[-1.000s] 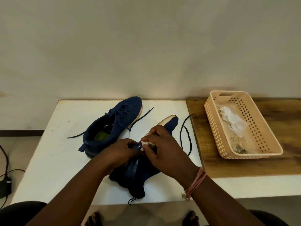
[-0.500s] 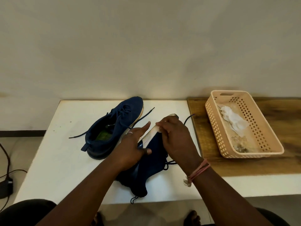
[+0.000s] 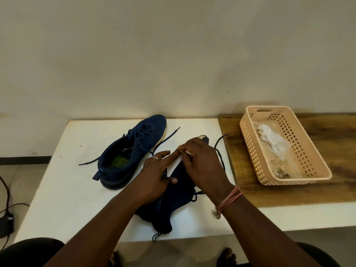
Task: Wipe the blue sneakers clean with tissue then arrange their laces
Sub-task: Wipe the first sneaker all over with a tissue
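Right hand [image 3: 204, 162], fingers curled, pinches a white tissue [image 3: 187, 153] against the pale sole of the near blue sneaker [image 3: 173, 199], tilted on its side on the white counter [image 3: 57, 189]. Left hand [image 3: 156, 176] steadies this sneaker, fingers extended along the sole. Second sneaker [image 3: 133, 149] stands upright just beside it, laces loose. Basket [image 3: 317, 166] sits well apart, holding crumpled tissue [image 3: 273, 139].

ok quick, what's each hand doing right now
left hand: open, fingers straight, steadying the near sneaker.
right hand: pinching a tissue against its sole.
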